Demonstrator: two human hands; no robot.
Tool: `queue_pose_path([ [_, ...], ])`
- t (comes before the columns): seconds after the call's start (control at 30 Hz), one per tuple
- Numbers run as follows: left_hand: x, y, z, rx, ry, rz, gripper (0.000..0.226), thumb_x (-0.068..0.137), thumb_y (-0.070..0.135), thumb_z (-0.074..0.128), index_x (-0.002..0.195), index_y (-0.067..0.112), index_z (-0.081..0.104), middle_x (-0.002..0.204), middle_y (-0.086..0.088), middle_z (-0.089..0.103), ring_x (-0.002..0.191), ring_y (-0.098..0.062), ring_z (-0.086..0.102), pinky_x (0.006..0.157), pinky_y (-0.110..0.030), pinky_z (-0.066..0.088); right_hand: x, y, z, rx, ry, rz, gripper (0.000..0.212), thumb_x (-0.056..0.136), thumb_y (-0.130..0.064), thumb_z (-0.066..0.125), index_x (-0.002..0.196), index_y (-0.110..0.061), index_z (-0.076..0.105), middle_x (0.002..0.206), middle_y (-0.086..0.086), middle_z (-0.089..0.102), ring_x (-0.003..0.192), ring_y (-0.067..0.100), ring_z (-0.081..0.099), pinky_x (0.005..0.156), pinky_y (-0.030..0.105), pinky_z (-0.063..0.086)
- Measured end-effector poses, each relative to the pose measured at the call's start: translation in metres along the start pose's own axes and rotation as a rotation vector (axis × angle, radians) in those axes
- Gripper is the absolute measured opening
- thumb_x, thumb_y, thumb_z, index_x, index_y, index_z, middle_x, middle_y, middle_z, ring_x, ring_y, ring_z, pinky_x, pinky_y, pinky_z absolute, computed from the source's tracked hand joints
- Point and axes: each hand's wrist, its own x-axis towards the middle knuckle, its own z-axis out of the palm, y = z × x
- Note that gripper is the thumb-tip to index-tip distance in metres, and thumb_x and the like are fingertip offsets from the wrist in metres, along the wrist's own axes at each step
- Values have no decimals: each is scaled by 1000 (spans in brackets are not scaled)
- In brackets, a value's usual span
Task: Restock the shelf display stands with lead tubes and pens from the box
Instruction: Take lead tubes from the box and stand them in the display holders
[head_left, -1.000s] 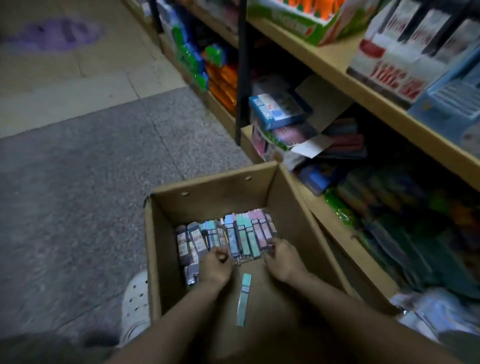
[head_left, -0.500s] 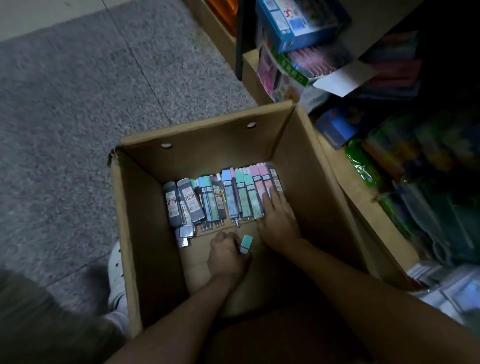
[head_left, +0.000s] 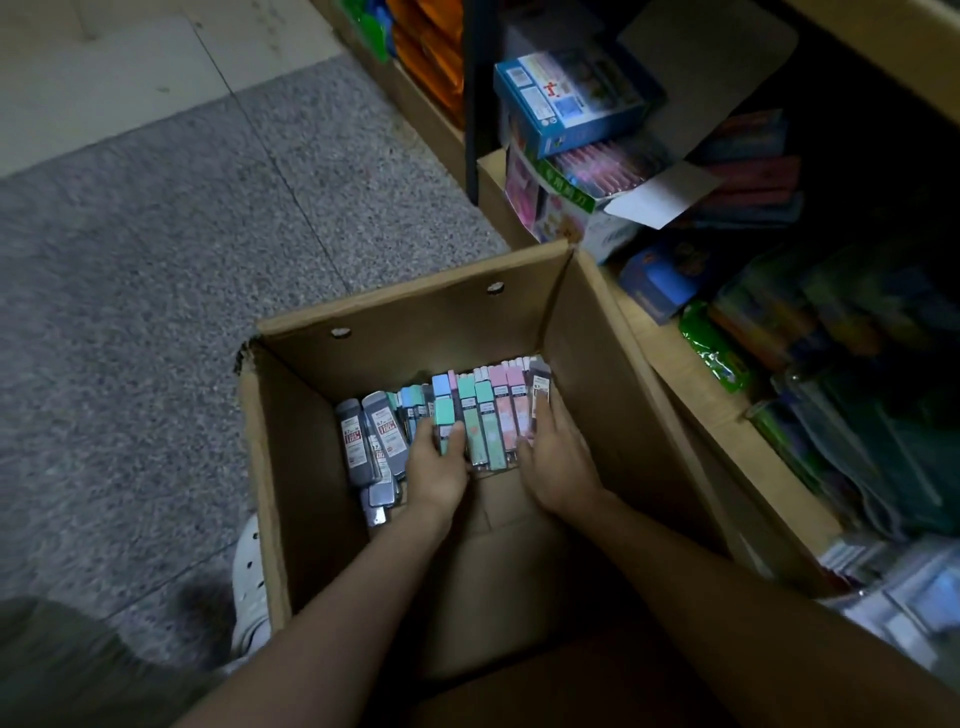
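Inside the box (head_left: 322, 467), the left hand (head_left: 439, 462) now pinches a mint lead tube (head_left: 444, 421) picked up since before, while the right hand (head_left: 558, 462) lies flat, fingers straight, on the pink tubes (head_left: 506, 410).

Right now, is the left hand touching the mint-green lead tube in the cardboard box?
Touching. The head view shows the left hand with its thumb and fingers on the mint-green lead tube, down in the cardboard box.
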Motion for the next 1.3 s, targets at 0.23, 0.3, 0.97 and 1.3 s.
queue_pose_path([
  [0.23,26,14,-9,83,-20,-67,23,103,29,39,111,13,55,110,-14,66,93,-30,65,79,-37,54,24,-3,9,134,49,188,39,99,-21,49,137,-18,49,148,9,38,132,26,36,109,38,35],
  [0.3,30,13,-11,116,-3,-86,27,103,26,39,116,9,56,114,-16,65,104,-35,63,90,-44,53,27,-5,11,160,91,205,39,94,-7,53,132,-19,55,143,8,43,127,25,39,105,36,40],
  [0.97,16,28,-21,118,-186,-49,14,102,18,44,95,16,56,75,1,60,58,-10,50,49,-20,43,0,-19,-4,426,46,258,61,86,-5,68,141,-20,45,132,4,55,122,21,53,96,39,51],
  [1.3,-43,168,-54,669,-560,475,8,100,13,47,96,12,55,76,0,58,58,-6,52,48,-14,43,-47,-75,-100,1227,-144,287,106,76,20,63,151,-39,16,125,22,61,85,26,60,65,33,53],
])
